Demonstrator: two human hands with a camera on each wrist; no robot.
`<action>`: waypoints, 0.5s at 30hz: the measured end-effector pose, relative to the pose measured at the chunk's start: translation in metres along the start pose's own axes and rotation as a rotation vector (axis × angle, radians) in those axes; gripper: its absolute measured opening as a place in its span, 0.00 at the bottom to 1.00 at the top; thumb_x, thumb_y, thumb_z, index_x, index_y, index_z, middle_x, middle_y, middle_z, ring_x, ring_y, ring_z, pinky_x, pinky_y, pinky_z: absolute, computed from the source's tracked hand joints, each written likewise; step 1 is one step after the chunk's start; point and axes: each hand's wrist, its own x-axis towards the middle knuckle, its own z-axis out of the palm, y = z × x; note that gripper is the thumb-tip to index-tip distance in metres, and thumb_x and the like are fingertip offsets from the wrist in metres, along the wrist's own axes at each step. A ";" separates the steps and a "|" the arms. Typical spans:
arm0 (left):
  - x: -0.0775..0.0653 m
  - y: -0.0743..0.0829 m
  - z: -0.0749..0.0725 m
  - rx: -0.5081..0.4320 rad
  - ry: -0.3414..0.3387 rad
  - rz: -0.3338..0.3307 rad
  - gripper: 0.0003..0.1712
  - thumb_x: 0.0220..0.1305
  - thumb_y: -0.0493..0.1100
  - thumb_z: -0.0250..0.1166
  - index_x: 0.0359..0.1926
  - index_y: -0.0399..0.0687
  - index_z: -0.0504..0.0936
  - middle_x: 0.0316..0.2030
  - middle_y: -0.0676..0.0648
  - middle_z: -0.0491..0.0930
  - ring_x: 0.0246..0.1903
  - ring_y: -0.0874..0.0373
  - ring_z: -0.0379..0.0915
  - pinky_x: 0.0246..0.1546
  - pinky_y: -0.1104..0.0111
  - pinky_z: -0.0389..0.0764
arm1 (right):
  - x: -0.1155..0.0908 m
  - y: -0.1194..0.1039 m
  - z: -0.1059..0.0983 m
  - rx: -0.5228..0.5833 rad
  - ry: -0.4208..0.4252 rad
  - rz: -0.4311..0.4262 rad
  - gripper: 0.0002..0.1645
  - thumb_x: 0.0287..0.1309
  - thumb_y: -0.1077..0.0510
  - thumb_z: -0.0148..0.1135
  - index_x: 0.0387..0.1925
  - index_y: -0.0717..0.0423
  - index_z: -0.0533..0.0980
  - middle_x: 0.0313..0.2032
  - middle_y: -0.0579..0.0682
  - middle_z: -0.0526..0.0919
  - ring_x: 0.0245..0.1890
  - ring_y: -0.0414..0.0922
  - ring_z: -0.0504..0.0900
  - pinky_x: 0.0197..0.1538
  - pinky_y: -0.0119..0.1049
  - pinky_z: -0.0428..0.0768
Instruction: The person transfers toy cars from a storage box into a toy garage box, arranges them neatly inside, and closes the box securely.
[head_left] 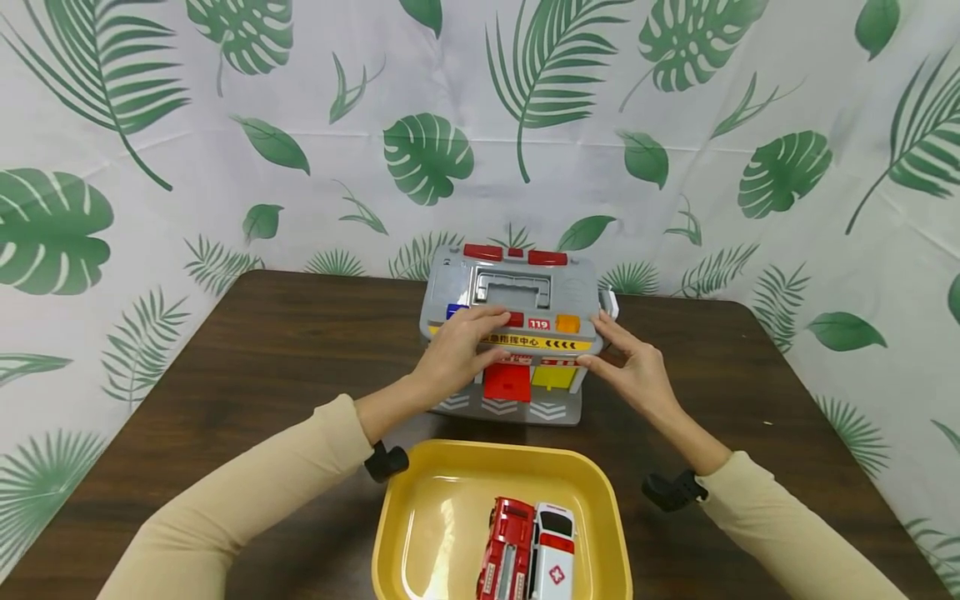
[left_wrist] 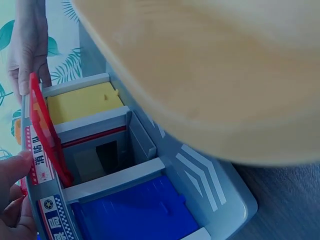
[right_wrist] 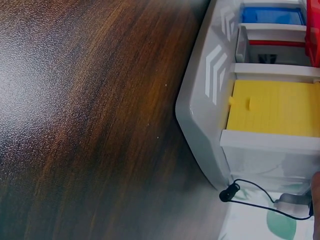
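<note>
A grey toy garage [head_left: 450, 287] stands on the table, its roof marked "119" and fitted with a carry handle. My left hand [head_left: 450, 354] grips the front edge of this roof, thumb below and fingers on top. Around the front right corner, my right hand [head_left: 637, 371] pinches the roof between thumb and fingers. The red door [left_wrist: 45, 125] is swung up and out, exposing the bay behind it. On either side, the yellow door [left_wrist: 85, 102] and the blue door [left_wrist: 137, 212] are closed. Most of my right hand is outside the right wrist view.
In front of the garage sits a yellow tray [head_left: 480, 447] holding a red fire truck [head_left: 510, 525] and a white ambulance [head_left: 557, 554]. A black cord [right_wrist: 265, 206] hangs at the garage's side. Behind the dark wooden table [head_left: 300, 333] hangs a leaf-print cloth [head_left: 315, 192].
</note>
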 end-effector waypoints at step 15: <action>-0.015 0.003 -0.012 -0.336 0.034 -0.032 0.32 0.57 0.38 0.67 0.62 0.35 0.69 0.58 0.39 0.74 0.54 0.48 0.75 0.52 0.64 0.77 | 0.002 0.010 0.003 0.031 0.011 -0.018 0.34 0.49 0.70 0.67 0.59 0.74 0.67 0.63 0.68 0.65 0.56 0.62 0.73 0.45 0.50 0.78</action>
